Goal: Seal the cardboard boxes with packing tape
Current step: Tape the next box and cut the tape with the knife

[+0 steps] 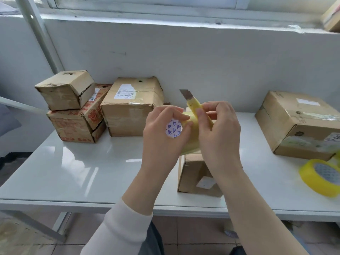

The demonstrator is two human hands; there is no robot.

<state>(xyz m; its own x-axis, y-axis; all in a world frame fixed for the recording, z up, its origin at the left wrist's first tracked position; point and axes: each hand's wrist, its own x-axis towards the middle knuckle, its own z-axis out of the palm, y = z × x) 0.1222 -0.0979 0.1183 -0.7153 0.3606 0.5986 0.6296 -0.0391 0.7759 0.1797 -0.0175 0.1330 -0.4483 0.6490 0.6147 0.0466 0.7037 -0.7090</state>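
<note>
One small box [195,173], left hand [161,129] gripping tape roll [191,140] above it, right hand [219,133] clasping knife [193,103], seemingly touching roll.

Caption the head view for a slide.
Left hand holds a yellow tape roll; right hand grips a utility knife, blade extended.

Five cardboard boxes [66,90] [73,124] [128,107] [298,122] [193,173] are counted on the tabletop [73,172]: three toward the back left corner, one at the right edge, one near the front edge. Two yellow tape rolls [191,138] [320,178] and one utility knife [191,102] are also counted.
</note>
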